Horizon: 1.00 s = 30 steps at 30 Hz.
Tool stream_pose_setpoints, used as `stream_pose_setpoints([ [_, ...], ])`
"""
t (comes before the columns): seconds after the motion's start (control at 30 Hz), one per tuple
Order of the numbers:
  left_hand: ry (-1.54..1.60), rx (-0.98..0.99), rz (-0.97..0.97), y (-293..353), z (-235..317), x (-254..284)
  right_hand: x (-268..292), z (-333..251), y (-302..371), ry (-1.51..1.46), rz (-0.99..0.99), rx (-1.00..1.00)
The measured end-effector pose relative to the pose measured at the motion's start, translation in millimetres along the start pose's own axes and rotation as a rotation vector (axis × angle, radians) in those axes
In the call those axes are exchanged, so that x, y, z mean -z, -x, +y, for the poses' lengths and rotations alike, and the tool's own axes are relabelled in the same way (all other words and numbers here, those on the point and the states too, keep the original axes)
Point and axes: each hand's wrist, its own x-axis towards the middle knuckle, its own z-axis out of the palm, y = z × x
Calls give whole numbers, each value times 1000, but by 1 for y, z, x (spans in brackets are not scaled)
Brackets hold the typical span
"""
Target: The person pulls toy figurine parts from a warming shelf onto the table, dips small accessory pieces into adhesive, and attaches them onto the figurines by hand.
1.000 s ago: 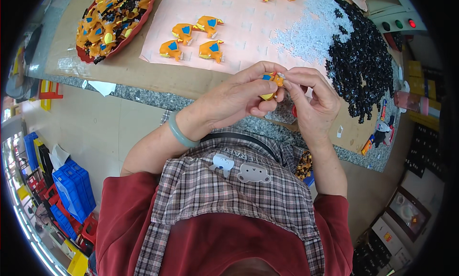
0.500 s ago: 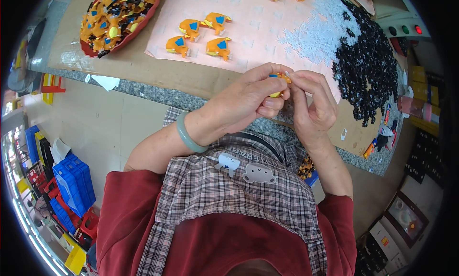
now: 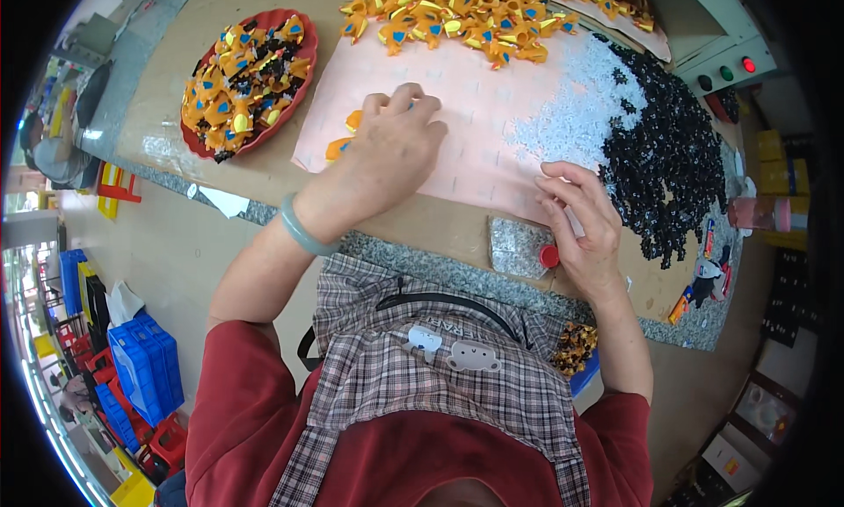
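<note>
1. Bearing the work, the granite-edged worktable point(image 3: 387, 249) holds a pink sheet point(image 3: 470, 112), with a heap of orange figures point(image 3: 457, 24) along its far part.
2. Black pieces point(image 3: 651, 164) spread to the right; white pieces point(image 3: 563, 112) lie between them and the sheet's bare middle; a red tray point(image 3: 306, 78) of mixed parts stands left.
3. The left hand point(image 3: 391, 151) reaches palm-down over the near figures point(image 3: 338, 148), fingers bent; whether it pinches one, I cannot tell; the step looks like placing or picking up a figure.
4. The right hand point(image 3: 585, 221) hovers near the white pieces, fingers loosely curved and apart; the next move probably calls for precise fingertips and care not to nudge neighbouring figures.
</note>
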Motion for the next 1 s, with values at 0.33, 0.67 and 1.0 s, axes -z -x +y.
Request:
stream_pose_setpoints([
  [0.33,-10,-132,321,-133,-42,-43,13,20,3,22,31,-90],
  [0.67,42,-152,309,-126,-36,-49,13,32,12,83,72,-41],
  [1.0,1751,343,39,-58,-16,4,-4,38,-19,261,24,-32],
])
